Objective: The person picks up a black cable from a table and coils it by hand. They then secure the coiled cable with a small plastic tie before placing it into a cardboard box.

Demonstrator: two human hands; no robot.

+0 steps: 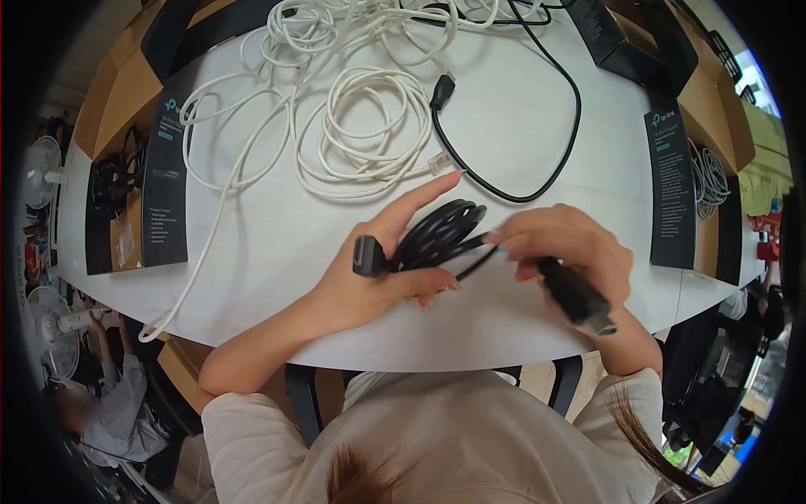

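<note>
A coiled black cable [438, 233] rests in my left hand [369, 277], its thumb below the loops and its index finger stretched out above them. One black plug [369, 256] sticks out beside the base of that thumb. My right hand [579, 248], somewhat blurred, is closed on the cable's other end, with a large black connector [577, 296] hanging under the fingers. Between the hands runs a short stretch of the black cable. Just above my left fingertip lies the clear plug [439, 161] of a coiled white cable [365, 134].
Tangled white cables [311, 34] lie at the back of the white table [504, 336]. Another black cable [578, 109] curves across the middle. Open boxes with cables stand left [166, 193] and right [669, 193]. A person [126, 412] is at the lower left.
</note>
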